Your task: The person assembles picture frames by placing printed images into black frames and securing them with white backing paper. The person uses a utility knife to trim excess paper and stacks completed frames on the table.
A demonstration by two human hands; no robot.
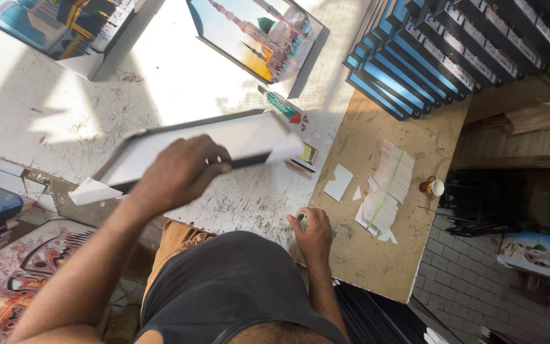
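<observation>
A dark-edged picture frame [224,141] w/ a white back is held tilted above the counter [65,102] by the left hand [183,173], fingers wrapped over its lower edge near the middle. A loose white paper corner [90,191] is seen at the frame's lower-left end, another at its right end.

The right hand [313,232] is rested at the counter's near edge, closed around a small roundish item [302,220]; what it is can't be told, mostly hidden by the fingers.

On the white, scratched part of the counter, a green-and-white tube [282,105] is laid just beyond the frame's right end, w/ a small box [307,155] beside it. Two framed mosque pictures [259,35] are laid further back, one at top centre, one at top left.

On the brown board [377,255] to the right, a stack of white cards [386,185] w/ a green band is placed, loose white card pieces [338,183] just left of it. A small cup [434,186] is set at the board's right edge. A row of blue-edged frames [428,57] is stacked on edge at top right.

A dark shirt and tan trousers are seen at the bottom.
</observation>
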